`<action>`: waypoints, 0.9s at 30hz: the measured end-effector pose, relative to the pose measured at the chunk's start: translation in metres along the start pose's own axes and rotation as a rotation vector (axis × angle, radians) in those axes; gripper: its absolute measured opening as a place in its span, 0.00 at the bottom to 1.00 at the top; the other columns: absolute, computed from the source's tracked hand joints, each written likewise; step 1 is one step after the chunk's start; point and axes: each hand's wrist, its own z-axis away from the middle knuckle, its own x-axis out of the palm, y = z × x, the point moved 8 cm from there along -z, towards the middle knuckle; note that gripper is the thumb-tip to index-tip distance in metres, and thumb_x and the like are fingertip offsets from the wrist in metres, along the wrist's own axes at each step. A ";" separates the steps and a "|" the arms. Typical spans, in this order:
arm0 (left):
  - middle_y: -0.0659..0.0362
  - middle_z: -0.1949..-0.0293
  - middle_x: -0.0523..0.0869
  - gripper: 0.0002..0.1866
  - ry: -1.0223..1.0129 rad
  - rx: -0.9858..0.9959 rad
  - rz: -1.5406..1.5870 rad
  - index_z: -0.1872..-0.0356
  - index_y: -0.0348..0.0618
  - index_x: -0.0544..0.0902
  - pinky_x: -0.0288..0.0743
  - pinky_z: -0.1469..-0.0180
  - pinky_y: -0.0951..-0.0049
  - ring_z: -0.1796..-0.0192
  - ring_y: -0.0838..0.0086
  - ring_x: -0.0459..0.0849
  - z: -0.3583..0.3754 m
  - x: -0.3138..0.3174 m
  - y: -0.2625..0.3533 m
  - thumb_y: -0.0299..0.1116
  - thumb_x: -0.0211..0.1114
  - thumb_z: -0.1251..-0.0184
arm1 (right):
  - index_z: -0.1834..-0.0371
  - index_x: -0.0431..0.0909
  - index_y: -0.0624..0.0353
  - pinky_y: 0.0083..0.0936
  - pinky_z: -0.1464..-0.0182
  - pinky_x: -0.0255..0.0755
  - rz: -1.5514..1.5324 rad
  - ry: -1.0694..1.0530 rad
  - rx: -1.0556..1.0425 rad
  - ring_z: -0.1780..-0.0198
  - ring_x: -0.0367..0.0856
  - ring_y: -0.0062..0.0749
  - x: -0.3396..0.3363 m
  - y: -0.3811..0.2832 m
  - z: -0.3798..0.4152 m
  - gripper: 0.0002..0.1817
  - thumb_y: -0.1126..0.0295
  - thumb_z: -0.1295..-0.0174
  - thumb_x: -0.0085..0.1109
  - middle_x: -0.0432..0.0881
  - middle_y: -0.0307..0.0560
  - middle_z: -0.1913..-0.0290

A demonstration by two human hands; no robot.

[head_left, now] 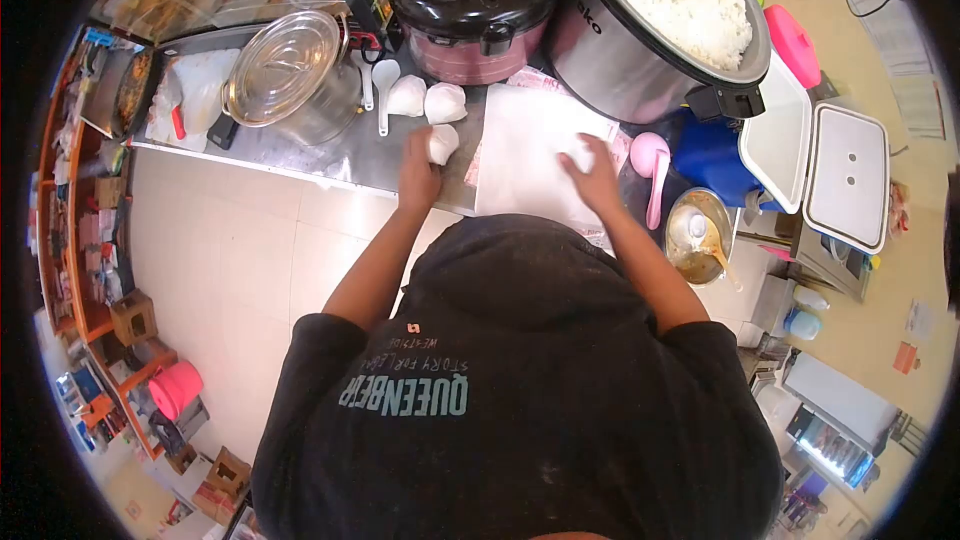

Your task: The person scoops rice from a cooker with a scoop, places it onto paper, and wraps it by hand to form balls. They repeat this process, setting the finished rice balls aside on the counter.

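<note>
My left hand (422, 169) has its fingers wrapped round a white wrapped bundle (442, 145) at the counter's front edge. Two similar bundles (407, 97) sit just behind it, beside a white spoon (385, 90). A stack of white paper sheets (525, 145) lies on the counter, over pink-printed wrappers (473, 162). Over the right side of the stack is my right hand (592, 172), its fingers apart and nothing held in them. Close by on the right lies a pink ladle (655, 175).
An open cooker of white rice (640, 55) stands at the back right, a closed pink and black cooker (475, 15) at the back middle. A lidded steel pot (300, 90) is on the left. A steel bowl (714, 270) with a ladle sits at the right.
</note>
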 end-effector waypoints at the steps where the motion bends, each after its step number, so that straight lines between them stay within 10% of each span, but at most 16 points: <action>1: 0.40 0.33 0.77 0.33 -0.030 -0.005 0.002 0.31 0.39 0.71 0.73 0.30 0.53 0.31 0.39 0.76 -0.003 0.003 0.001 0.12 0.58 0.40 | 0.35 0.76 0.62 0.47 0.31 0.70 0.107 0.147 -0.142 0.34 0.77 0.56 -0.024 0.013 0.003 0.33 0.55 0.38 0.76 0.80 0.60 0.38; 7: 0.34 0.26 0.67 0.37 -0.052 0.159 0.056 0.27 0.35 0.67 0.57 0.20 0.42 0.21 0.36 0.63 -0.002 0.011 0.014 0.16 0.57 0.44 | 0.20 0.59 0.59 0.51 0.22 0.60 0.553 0.238 0.132 0.24 0.65 0.63 -0.103 0.075 0.039 0.49 0.73 0.45 0.75 0.70 0.63 0.28; 10: 0.35 0.19 0.59 0.40 -0.028 0.137 0.063 0.25 0.34 0.64 0.39 0.18 0.31 0.15 0.38 0.52 0.004 -0.003 0.024 0.24 0.61 0.44 | 0.16 0.52 0.58 0.54 0.28 0.70 0.368 0.106 0.196 0.32 0.72 0.75 -0.097 0.097 0.038 0.50 0.81 0.44 0.67 0.69 0.72 0.30; 14: 0.37 0.21 0.64 0.38 -0.023 0.321 0.059 0.25 0.36 0.66 0.45 0.17 0.35 0.18 0.38 0.59 -0.005 0.004 0.068 0.26 0.62 0.41 | 0.19 0.58 0.56 0.59 0.39 0.78 0.338 0.126 0.031 0.42 0.81 0.76 -0.102 0.090 0.043 0.42 0.81 0.40 0.59 0.75 0.79 0.36; 17: 0.42 0.23 0.68 0.32 -0.402 0.405 0.103 0.29 0.39 0.73 0.55 0.18 0.45 0.22 0.43 0.66 -0.008 0.055 0.119 0.30 0.65 0.36 | 0.24 0.68 0.58 0.57 0.35 0.74 0.200 -0.141 0.146 0.38 0.78 0.77 -0.123 0.031 0.040 0.31 0.76 0.33 0.56 0.79 0.73 0.36; 21: 0.45 0.24 0.69 0.30 -0.593 0.475 -0.048 0.29 0.40 0.73 0.56 0.18 0.46 0.20 0.49 0.65 0.006 0.120 0.129 0.37 0.64 0.31 | 0.29 0.67 0.58 0.65 0.55 0.77 0.279 -0.152 -0.142 0.62 0.85 0.74 -0.210 -0.122 -0.009 0.27 0.71 0.32 0.57 0.86 0.71 0.62; 27: 0.46 0.23 0.69 0.29 -0.628 0.470 -0.175 0.30 0.40 0.74 0.53 0.16 0.49 0.18 0.53 0.63 0.010 0.129 0.122 0.42 0.61 0.27 | 0.39 0.75 0.60 0.54 0.52 0.83 0.939 -0.042 -0.089 0.53 0.91 0.58 -0.263 -0.144 -0.226 0.17 0.64 0.24 0.50 0.89 0.64 0.57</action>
